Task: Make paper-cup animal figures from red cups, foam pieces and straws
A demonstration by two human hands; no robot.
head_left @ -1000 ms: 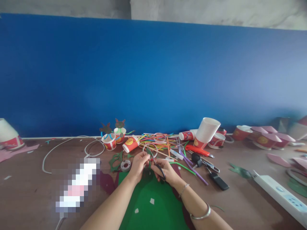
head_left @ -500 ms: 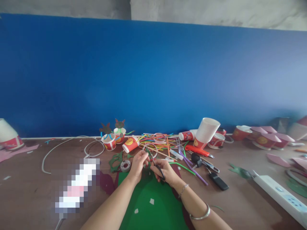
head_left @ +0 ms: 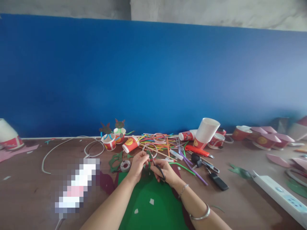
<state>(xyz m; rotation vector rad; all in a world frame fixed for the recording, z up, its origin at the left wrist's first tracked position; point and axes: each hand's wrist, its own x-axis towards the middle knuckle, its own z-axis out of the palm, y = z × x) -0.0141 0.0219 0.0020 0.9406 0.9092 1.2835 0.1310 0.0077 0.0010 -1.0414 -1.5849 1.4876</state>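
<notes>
My right hand point(head_left: 166, 172) is shut on a pair of black-handled scissors point(head_left: 157, 166), whose blades point up and to the left. My left hand point(head_left: 138, 166) pinches a small green foam piece point(head_left: 148, 165), partly hidden by my fingers and the blades. Under my wrists lies a green foam sheet point(head_left: 151, 210) with small pale scraps on it. A green cut-out point(head_left: 115, 161) and a roll of tape point(head_left: 125, 165) lie just left of my left hand.
Behind my hands lie a heap of coloured straws point(head_left: 155, 145), paper cups point(head_left: 206, 132) and a red utility knife point(head_left: 197, 150). A white power strip point(head_left: 279, 193) runs along the right, a white cable point(head_left: 72, 148) curves at left, and a blue wall point(head_left: 153, 73) stands behind the table.
My hands and the scissors stay almost where they were. The whole view has shifted only very slightly.
</notes>
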